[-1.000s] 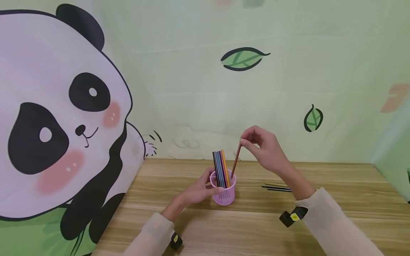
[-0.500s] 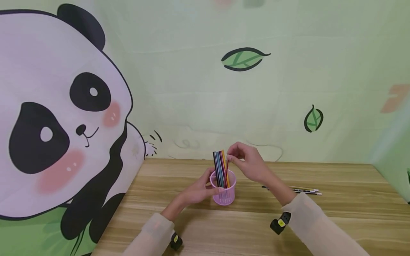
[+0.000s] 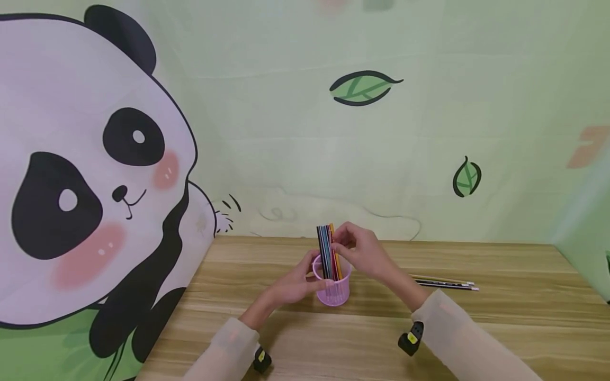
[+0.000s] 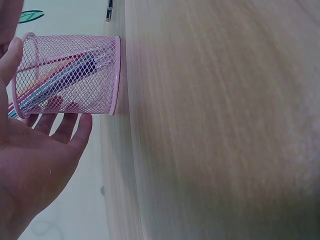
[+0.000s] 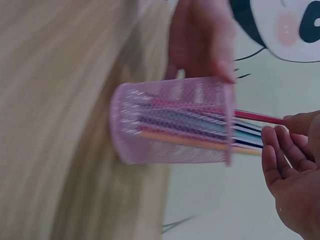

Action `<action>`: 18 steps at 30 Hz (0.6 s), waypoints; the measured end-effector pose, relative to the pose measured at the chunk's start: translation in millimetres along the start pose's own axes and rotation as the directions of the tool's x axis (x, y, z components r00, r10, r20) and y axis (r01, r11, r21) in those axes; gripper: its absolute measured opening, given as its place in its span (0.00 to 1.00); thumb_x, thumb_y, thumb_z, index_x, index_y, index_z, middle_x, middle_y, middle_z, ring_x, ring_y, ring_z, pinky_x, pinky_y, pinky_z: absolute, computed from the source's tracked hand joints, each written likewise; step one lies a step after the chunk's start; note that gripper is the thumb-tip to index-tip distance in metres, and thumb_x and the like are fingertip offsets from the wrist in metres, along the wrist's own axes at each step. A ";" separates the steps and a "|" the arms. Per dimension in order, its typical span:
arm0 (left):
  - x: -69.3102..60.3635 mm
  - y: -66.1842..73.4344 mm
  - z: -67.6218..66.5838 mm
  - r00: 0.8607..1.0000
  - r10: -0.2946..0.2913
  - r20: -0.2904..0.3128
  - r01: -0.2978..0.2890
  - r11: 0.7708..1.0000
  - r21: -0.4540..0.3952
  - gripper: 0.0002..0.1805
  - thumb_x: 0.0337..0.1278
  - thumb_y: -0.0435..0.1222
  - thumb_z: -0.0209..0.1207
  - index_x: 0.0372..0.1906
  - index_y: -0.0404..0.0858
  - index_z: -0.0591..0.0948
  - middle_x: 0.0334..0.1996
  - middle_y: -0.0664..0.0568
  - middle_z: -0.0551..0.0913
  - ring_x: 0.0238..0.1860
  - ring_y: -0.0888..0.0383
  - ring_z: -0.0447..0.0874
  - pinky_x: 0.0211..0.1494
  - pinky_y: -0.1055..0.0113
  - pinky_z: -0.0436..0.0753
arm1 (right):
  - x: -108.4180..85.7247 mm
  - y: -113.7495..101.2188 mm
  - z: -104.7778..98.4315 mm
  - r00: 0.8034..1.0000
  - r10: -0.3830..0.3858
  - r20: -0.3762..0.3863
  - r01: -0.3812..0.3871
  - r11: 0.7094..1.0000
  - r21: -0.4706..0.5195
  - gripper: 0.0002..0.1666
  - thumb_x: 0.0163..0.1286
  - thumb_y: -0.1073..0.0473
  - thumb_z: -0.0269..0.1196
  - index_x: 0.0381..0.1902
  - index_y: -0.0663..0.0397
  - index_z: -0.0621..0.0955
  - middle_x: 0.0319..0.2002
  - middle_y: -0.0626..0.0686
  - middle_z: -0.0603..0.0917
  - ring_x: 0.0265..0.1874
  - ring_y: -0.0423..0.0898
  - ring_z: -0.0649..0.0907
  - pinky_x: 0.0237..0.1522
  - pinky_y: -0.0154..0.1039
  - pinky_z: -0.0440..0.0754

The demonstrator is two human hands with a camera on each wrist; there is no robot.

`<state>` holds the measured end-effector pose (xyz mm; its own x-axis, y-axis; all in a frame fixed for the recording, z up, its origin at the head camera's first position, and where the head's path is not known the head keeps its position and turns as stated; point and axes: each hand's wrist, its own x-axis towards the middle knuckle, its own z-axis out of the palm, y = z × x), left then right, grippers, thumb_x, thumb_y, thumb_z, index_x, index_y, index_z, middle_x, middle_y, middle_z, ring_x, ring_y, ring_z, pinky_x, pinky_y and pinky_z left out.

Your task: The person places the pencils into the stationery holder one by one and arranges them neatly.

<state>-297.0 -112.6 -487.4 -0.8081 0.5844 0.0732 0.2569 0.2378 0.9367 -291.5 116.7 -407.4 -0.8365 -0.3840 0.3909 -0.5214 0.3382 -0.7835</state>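
A pink mesh pencil cup [image 3: 333, 296] stands upright on the table, holding several pencils [image 3: 326, 251] that lean together. My left hand [image 3: 290, 283] grips the cup's side near the rim, thumb in front; the left wrist view shows its fingers behind the mesh [image 4: 70, 75]. Above the cup, my right hand [image 3: 364, 251] pinches the upper end of a red pencil [image 5: 257, 117], whose lower part is inside the cup. In the right wrist view the other fingers of the right hand [image 5: 297, 170] lie close to the remaining pencils' ends.
Several pencils [image 3: 448, 284] lie side by side on the wooden table [image 3: 514, 317], right of the cup and beyond the right forearm. A wall cloth [image 3: 295, 132] printed with a panda and leaves hangs behind the table's back edge.
My right hand has moved left and down, lowering the red pencil into the cup among the others. The left hand and the cup have stayed in place.
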 end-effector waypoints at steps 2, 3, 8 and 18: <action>-0.5 -0.9 0.4 1.000 -0.003 0.002 0.003 1.000 0.004 0.39 0.71 0.44 0.68 0.78 0.45 0.60 0.73 0.47 0.70 0.75 0.49 0.68 0.77 0.52 0.72 | -4.1 6.1 2.7 1.000 0.006 0.016 -0.005 0.999 -0.038 0.05 0.75 0.67 0.67 0.46 0.61 0.81 0.39 0.53 0.86 0.39 0.47 0.85 0.46 0.43 0.88; -0.8 -1.2 0.7 1.000 -0.006 0.002 0.006 1.000 0.006 0.39 0.71 0.45 0.67 0.78 0.45 0.60 0.73 0.47 0.70 0.75 0.49 0.68 0.77 0.51 0.71 | -6.4 9.7 3.8 1.000 0.008 0.022 -0.007 0.999 -0.054 0.05 0.75 0.67 0.67 0.46 0.61 0.81 0.39 0.52 0.86 0.39 0.46 0.85 0.46 0.44 0.89; -2.2 -0.6 2.0 1.000 -0.013 0.000 0.013 1.000 0.012 0.39 0.71 0.46 0.67 0.78 0.47 0.60 0.73 0.46 0.71 0.75 0.49 0.69 0.78 0.50 0.71 | -14.9 21.6 3.9 0.999 0.017 0.033 -0.015 0.997 -0.079 0.05 0.75 0.66 0.67 0.46 0.61 0.83 0.39 0.50 0.86 0.40 0.46 0.84 0.46 0.49 0.89; -2.8 1.6 1.1 1.000 -0.024 -0.014 0.024 1.000 0.017 0.40 0.70 0.45 0.68 0.77 0.45 0.60 0.73 0.44 0.72 0.76 0.47 0.68 0.78 0.49 0.70 | -34.7 46.3 -21.0 0.999 0.045 0.027 -0.040 0.987 -0.154 0.04 0.75 0.64 0.69 0.43 0.59 0.84 0.35 0.47 0.85 0.37 0.44 0.83 0.41 0.42 0.88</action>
<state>-293.7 -112.9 -486.5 -0.8212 0.5680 0.0552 0.2462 0.2653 0.9322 -290.2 163.7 -447.1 -0.8540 -0.3919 0.3421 -0.5073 0.4815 -0.7147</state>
